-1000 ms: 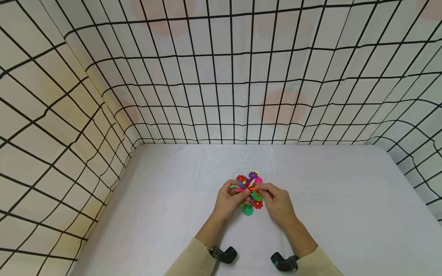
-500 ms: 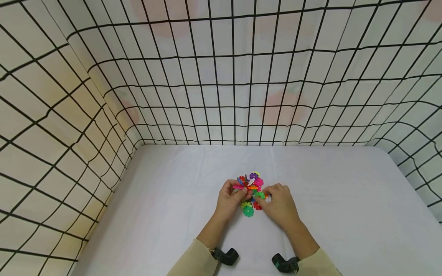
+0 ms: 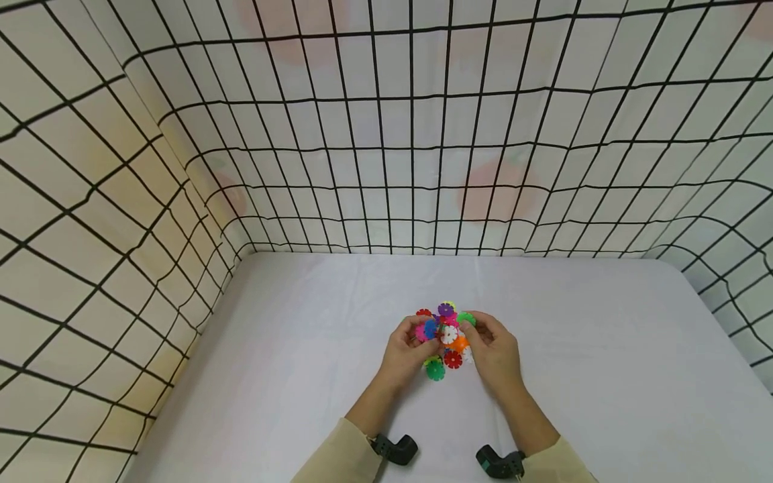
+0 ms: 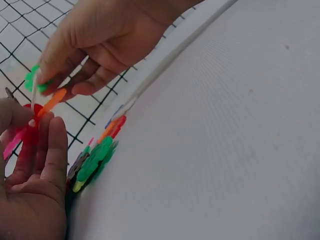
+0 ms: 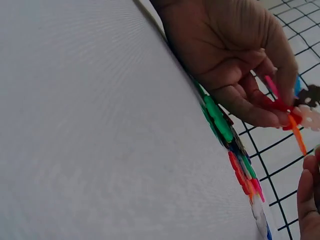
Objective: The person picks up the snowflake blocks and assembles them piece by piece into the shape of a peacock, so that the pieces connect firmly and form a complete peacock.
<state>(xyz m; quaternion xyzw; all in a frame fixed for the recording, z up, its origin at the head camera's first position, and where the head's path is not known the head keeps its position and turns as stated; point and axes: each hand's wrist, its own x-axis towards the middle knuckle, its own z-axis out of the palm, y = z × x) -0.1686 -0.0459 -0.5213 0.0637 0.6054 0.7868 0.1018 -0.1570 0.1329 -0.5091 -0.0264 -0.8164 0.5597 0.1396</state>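
In the head view my left hand [image 3: 406, 349] holds a cluster of interlocked plastic snowflake discs. A red disc [image 5: 295, 119] forms its middle, with an orange disc [image 4: 52, 102], a dark disc [image 5: 311, 94], and white, blue and pink ones slotted in around it. Between the thumb and fingers of my right hand [image 3: 498, 352] is a green snowflake disc [image 3: 467, 318], level with the upper right of the cluster. The left wrist view shows that green disc [image 4: 30, 80] close by the cluster's white disc. My left fingers cover part of the red disc.
Loose snowflake discs lie on the white tabletop [image 3: 302, 335] under and around the hands, among them a red disc [image 3: 453, 360], a teal-green disc [image 3: 435, 370] and a purple disc [image 3: 445, 309]. Black netting [image 3: 413, 168] rises along the back and sides.
My right hand has gone down to the loose discs, picked up the green disc and raised it beside the cluster. My left hand has turned the cluster, so its white and blue discs face up.
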